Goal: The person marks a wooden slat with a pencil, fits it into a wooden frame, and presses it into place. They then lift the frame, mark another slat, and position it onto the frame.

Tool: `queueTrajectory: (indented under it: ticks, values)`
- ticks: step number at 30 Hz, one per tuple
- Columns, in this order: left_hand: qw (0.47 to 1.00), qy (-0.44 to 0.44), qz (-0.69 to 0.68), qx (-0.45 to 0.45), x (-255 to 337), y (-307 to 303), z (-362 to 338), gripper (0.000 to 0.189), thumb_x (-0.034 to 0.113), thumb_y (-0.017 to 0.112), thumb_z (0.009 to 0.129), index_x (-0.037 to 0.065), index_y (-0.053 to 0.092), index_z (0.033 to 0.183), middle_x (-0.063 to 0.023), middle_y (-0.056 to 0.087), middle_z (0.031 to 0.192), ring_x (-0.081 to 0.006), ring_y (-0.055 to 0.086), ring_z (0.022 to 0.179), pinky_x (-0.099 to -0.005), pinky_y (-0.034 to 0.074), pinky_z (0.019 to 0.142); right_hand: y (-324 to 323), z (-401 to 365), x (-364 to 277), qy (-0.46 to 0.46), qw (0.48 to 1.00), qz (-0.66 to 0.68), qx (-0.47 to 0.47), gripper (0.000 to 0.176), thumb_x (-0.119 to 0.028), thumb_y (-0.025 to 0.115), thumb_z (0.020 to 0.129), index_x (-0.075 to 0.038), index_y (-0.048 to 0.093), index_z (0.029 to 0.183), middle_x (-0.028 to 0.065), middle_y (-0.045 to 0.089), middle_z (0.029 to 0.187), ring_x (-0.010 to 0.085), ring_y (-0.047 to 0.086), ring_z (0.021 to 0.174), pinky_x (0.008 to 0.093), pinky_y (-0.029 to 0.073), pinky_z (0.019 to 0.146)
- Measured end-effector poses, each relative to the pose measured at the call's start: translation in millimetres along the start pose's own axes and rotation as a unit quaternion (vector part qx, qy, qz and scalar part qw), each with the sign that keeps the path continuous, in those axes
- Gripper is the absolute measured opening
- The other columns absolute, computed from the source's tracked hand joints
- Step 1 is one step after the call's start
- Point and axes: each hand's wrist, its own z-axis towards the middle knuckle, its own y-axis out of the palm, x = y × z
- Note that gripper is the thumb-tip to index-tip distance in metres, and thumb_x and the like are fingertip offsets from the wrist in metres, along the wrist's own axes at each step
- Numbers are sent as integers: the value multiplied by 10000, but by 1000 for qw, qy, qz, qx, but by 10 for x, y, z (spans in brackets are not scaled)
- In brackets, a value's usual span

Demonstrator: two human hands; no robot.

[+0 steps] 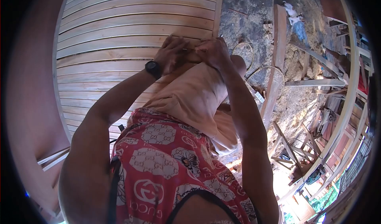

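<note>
My left hand, below a black wristwatch, has its fingers curled close to the slatted wooden panel. Just to its right my right hand is also closed, in front of my bent knee. A small, thin thing shows in the narrow gap between the two hands, too small and blurred to name. Both sets of fingertips are partly hidden. My leg in light-coloured shorts rests on the slats under my forearms.
A wooden beam stretches along the right of the panel. A white power strip and a looped cable lie beside it. Farther right are timber frames, a blue and white cloth-like item and littered ground.
</note>
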Motion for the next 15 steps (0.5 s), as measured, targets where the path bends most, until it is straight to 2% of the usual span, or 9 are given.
queueTrajectory:
  ticks: [5, 8, 10, 11, 13, 14, 15]
  values:
    - [1000, -6, 13, -6, 40, -43, 51, 541, 337, 701, 901, 169, 621, 1408, -90, 516, 1553, -313, 404, 1485, -548, 211, 1264, -18, -5, 39, -12, 1000, 20, 16, 156, -232, 794, 798, -175, 828, 939, 44, 797, 1005, 248, 731, 1061, 424, 534, 940]
    - [998, -30, -45, 8, 26, -27, 57, 554, 294, 719, 888, 171, 612, 1418, -86, 544, 1532, -308, 420, 1477, -537, 233, 1255, -84, -49, 16, 55, 994, 95, -3, 221, -148, 762, 818, -173, 826, 1028, 90, 787, 1043, 249, 736, 1050, 394, 556, 929]
    - [998, -37, -47, 9, 34, -32, 46, 558, 256, 718, 888, 164, 603, 1426, -82, 554, 1522, -307, 424, 1476, -528, 244, 1250, -112, -110, 25, 124, 970, 189, 88, 313, -40, 693, 838, -127, 806, 1116, 120, 781, 1094, 221, 739, 1027, 348, 569, 914]
    - [998, -34, -51, 6, 46, -39, 44, 558, 256, 718, 888, 164, 603, 1426, -82, 554, 1522, -307, 424, 1476, -528, 244, 1250, -150, -157, 31, 130, 969, 189, 87, 313, -40, 693, 838, -127, 806, 1116, 120, 781, 1094, 221, 739, 1027, 348, 569, 914]
    - [999, -39, -25, -6, 65, -65, 59, 546, 246, 709, 891, 150, 609, 1419, -80, 563, 1514, -306, 420, 1480, -529, 243, 1251, -256, -233, 68, 349, 872, 318, 127, 348, 35, 629, 849, -49, 780, 1152, 119, 770, 1137, 191, 723, 1024, 325, 551, 939]
    - [999, -35, -28, -9, 79, -74, 58, 546, 246, 709, 891, 150, 609, 1419, -80, 563, 1514, -306, 420, 1480, -529, 243, 1251, -246, -281, 130, 353, 871, 317, 129, 348, 35, 629, 849, -49, 780, 1152, 119, 770, 1137, 191, 723, 1024, 325, 551, 939]
    - [999, -38, -15, -12, 88, -86, 62, 541, 244, 706, 893, 145, 612, 1417, -79, 565, 1513, -306, 421, 1481, -528, 242, 1252, -233, -313, 191, 339, 826, 416, 175, 350, 31, 626, 840, -14, 768, 1157, 115, 774, 1095, 161, 714, 990, 293, 550, 911]
